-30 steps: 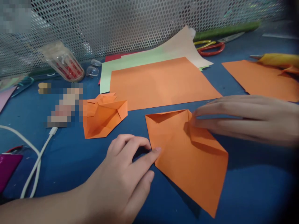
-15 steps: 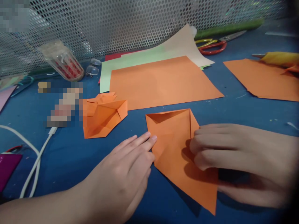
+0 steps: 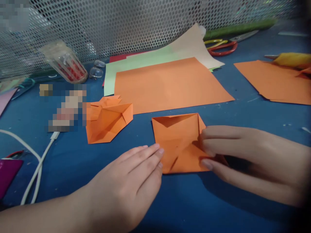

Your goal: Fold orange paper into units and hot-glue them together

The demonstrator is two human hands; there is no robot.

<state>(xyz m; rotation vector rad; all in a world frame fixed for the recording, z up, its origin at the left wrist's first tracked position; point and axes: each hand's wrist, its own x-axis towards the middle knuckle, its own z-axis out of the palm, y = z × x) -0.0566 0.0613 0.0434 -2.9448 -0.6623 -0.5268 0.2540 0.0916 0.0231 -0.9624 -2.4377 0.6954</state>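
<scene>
At left on the blue tabletop (image 3: 73, 168), a white cable (image 3: 40, 158) lies looped, followed by a folded orange form (image 3: 109, 124) just short of the left hand (image 3: 128, 181), which is flattened, fingers together, tips resting against the left edge of the working orange paper (image 3: 179, 149) and grasping nothing. This paper, partly folded, lies between both hands, in front of a large flat orange sheet (image 3: 170, 85). The right hand (image 3: 247, 153) touches its right side, thumb and curled fingers slightly apart; whether paper is pinched between them cannot be determined.
</scene>
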